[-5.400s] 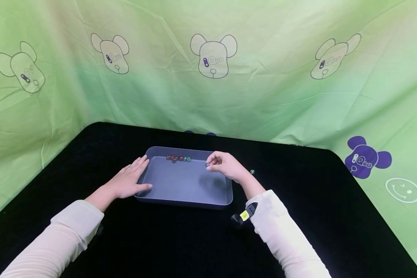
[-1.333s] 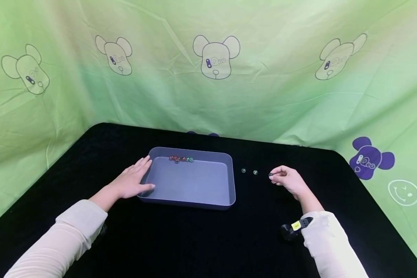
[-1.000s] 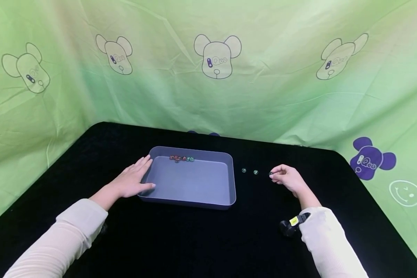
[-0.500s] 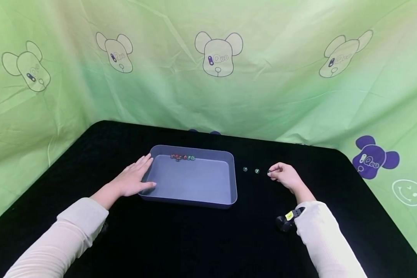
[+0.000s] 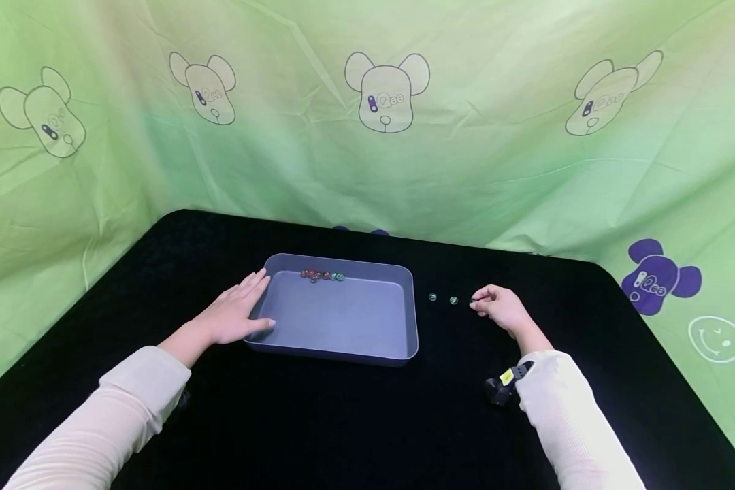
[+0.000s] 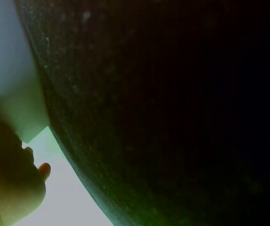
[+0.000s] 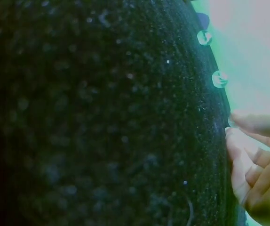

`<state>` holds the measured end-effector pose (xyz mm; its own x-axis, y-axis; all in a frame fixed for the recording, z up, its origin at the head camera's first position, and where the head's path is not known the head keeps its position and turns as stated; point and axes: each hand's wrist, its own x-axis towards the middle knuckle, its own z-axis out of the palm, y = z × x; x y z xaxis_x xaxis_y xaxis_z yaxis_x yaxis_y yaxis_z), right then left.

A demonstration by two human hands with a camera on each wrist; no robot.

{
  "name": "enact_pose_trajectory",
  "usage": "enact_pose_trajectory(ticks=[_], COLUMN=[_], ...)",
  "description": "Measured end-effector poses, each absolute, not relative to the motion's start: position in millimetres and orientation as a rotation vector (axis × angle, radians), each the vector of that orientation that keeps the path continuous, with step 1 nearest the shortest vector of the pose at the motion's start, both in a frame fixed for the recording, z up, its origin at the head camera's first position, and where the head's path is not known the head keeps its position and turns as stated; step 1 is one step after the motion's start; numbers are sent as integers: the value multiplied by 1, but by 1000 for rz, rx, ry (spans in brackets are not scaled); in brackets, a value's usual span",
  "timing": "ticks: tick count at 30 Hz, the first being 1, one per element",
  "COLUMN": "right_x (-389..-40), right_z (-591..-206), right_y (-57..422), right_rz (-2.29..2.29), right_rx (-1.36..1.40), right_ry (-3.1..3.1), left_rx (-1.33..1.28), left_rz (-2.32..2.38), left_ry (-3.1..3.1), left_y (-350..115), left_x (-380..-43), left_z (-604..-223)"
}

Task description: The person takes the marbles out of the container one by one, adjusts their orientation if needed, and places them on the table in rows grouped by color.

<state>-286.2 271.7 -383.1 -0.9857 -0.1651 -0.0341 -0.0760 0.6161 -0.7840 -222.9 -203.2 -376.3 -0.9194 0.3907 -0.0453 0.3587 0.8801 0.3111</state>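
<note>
My left hand (image 5: 237,312) lies with straight, spread fingers over the left wall of a grey rectangular tray (image 5: 343,320). To the right of the tray, my right hand (image 5: 501,307) pinches a small glass marble (image 5: 472,300) between thumb and fingertips, close over the black cloth. The fingers hide most of that marble. Between the tray and this hand lie two clear marbles with greenish swirls, a nearer marble (image 5: 454,300) and a farther marble (image 5: 432,297), in a rough row. The right wrist view shows the same row, with the pinching fingertips (image 7: 234,123) at its end.
Inside the tray, several reddish marbles (image 5: 312,274) and a couple of green marbles (image 5: 337,276) cluster along the back wall. A black cloth covers the table (image 5: 318,422). A green printed curtain (image 5: 282,163) encloses the back and sides.
Since the oldest frame, my right hand has carried a marble from over the tray to the row's right end, where one more marble now lies. Lately it has edged left. My left hand stays put.
</note>
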Motion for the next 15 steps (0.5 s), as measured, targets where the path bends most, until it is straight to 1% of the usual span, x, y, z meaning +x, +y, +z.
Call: enact_pose_trajectory(ticks=[15], right_x=[-289], right_z=[-387], right_y=[270], right_rz=[-1277], right_rx=[-248], right_ry=[2785], left_rx=[576], left_rz=[457], left_ry=[2937], left_y=[-204], left_x=[-224], left_z=[-377])
